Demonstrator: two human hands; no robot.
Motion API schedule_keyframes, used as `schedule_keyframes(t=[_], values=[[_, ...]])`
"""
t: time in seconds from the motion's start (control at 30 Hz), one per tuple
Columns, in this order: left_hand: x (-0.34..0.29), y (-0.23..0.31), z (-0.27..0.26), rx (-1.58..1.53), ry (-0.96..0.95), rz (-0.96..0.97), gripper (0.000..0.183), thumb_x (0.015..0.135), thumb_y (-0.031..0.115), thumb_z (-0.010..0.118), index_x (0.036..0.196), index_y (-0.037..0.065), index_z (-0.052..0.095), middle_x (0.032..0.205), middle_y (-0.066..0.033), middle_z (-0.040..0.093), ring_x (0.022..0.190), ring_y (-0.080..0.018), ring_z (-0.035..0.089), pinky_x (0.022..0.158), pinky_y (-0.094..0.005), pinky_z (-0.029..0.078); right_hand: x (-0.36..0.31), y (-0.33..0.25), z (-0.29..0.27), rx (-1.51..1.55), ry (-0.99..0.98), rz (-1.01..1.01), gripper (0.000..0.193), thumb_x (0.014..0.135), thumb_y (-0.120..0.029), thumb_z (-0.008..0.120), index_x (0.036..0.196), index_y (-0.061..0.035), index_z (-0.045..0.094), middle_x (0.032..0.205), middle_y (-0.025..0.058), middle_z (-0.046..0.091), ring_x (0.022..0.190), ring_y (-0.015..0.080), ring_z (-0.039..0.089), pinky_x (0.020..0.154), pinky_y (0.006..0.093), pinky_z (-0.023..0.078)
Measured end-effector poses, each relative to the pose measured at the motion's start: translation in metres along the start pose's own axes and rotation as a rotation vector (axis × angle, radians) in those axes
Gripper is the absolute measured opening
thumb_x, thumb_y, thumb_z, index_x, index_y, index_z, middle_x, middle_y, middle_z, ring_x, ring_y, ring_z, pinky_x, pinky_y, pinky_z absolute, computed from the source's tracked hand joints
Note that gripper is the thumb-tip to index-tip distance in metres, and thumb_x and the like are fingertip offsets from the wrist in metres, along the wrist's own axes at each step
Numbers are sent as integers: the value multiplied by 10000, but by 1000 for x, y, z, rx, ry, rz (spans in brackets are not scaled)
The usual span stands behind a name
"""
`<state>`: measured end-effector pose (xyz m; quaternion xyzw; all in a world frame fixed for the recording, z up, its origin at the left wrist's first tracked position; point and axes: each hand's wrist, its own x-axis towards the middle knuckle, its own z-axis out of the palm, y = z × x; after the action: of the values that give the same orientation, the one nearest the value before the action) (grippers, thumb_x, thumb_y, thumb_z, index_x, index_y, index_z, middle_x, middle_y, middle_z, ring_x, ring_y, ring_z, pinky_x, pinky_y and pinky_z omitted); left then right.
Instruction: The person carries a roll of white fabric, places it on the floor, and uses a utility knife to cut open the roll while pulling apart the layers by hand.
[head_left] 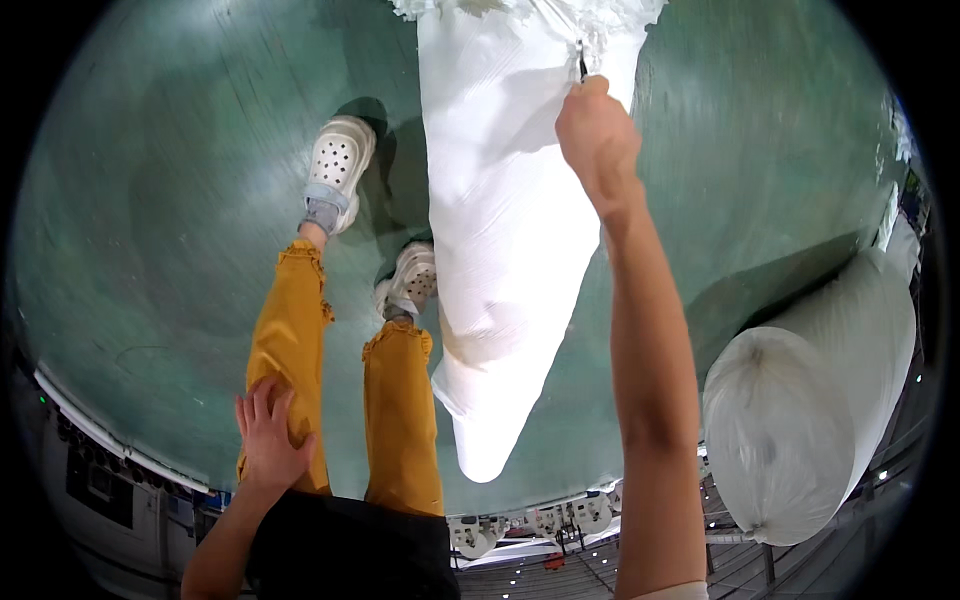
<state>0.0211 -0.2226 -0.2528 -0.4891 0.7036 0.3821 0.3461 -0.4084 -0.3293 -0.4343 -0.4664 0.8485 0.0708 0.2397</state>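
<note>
A long white roll (510, 200), wrapped in smooth sheeting, lies lengthwise before me on the green floor, narrowing toward my side. Over its far end my right hand (600, 130) is closed around a small slim tool (582, 65) with a dark part and a bright metal tip; its exact kind is too small to tell. The tip is close to gathered, ragged white sheeting (590, 30) there. My left hand (272, 435) rests on my yellow trouser leg, fingers spread and nothing in them.
A large, stuffed translucent white bag (780, 430) with a gathered end lies at the right. My feet in pale clogs (340, 165) are left of the roll on the green floor (180, 200). Machinery (540, 525) stands along the lower edge.
</note>
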Motion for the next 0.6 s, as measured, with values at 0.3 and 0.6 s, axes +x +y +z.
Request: schedule_keyframes(t=[0.3, 0.6], values=[[-4, 18, 15, 86, 34, -2, 571, 613, 170, 683, 1126, 51, 463, 1244, -174, 373, 1216, -378, 315, 1030, -569, 195, -22, 14, -5, 76, -30, 17, 250, 903, -226, 416, 890, 19, 461, 732, 237, 618, 711, 385, 623, 627, 457, 495], [-14, 47, 7, 85, 70, -9, 552, 604, 188, 681, 1097, 26, 492, 1223, -162, 390, 1229, -358, 302, 1040, -564, 177, -47, 33, -3, 92, -57, 15, 224, 905, -215, 414, 893, 8, 430, 702, 223, 619, 680, 370, 627, 605, 450, 496]])
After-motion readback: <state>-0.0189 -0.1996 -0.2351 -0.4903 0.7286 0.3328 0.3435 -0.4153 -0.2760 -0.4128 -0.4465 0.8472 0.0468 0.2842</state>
